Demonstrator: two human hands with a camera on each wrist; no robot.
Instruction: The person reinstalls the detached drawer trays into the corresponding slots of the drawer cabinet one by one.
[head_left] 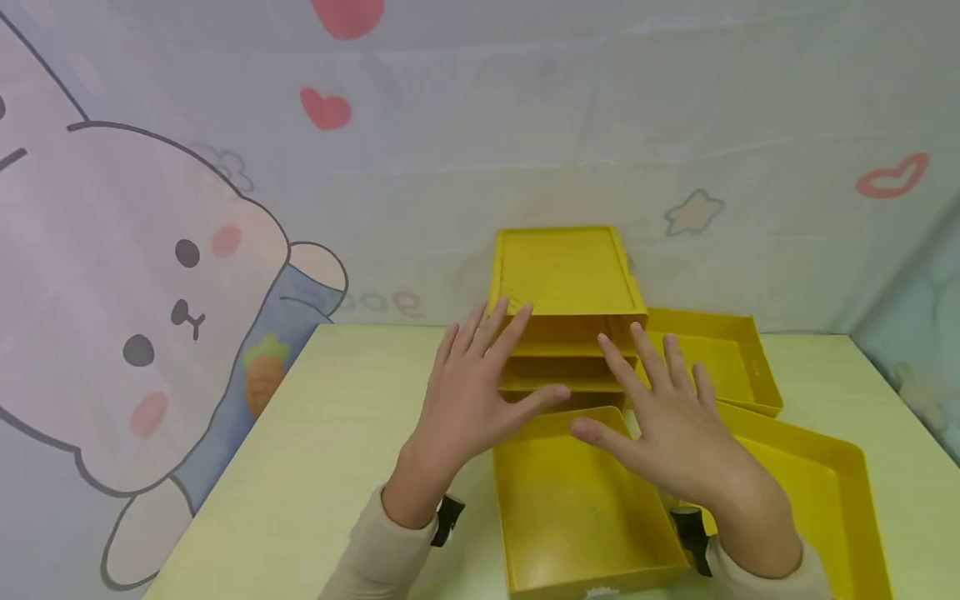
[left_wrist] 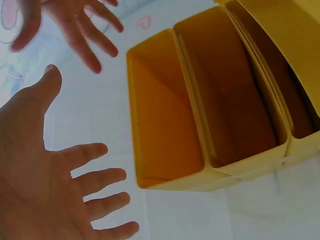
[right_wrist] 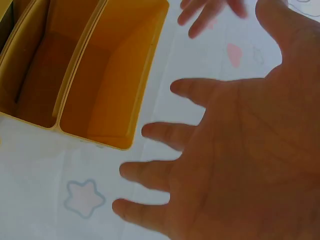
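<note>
The yellow drawer cabinet point(head_left: 567, 312) stands at the back of the pale green surface point(head_left: 330, 433), against the printed backdrop, with its drawer slots empty and facing the person. A removed yellow drawer point(head_left: 577, 500) lies directly in front of it. Two further drawers lie to the right: one point(head_left: 720, 354) beside the cabinet, one point(head_left: 817, 492) nearer the person.

The left hand point(head_left: 468, 392) is spread flat, fingers straight and apart, fingertips at the cabinet's upper left front edge. Contact cannot be confirmed. The right hand point(head_left: 671, 412) is likewise spread with straight fingers, above the front drawer's far right corner, close to the cabinet front. Neither hand grips anything.

Risk assessment: the empty cabinet is probably light. Uneven pressure from flat fingers could slide it back or tip it. The right wrist hangs above two drawer rims and could knock either one.

View comparison: the head view alone shows all three loose drawers and the layout. The left wrist view shows the cabinet's open compartments point(left_wrist: 220, 100) from below, with both palms bare. The right wrist view confirms the right hand point(right_wrist: 240, 150) is empty and clear of the cabinet point(right_wrist: 85, 70).
</note>
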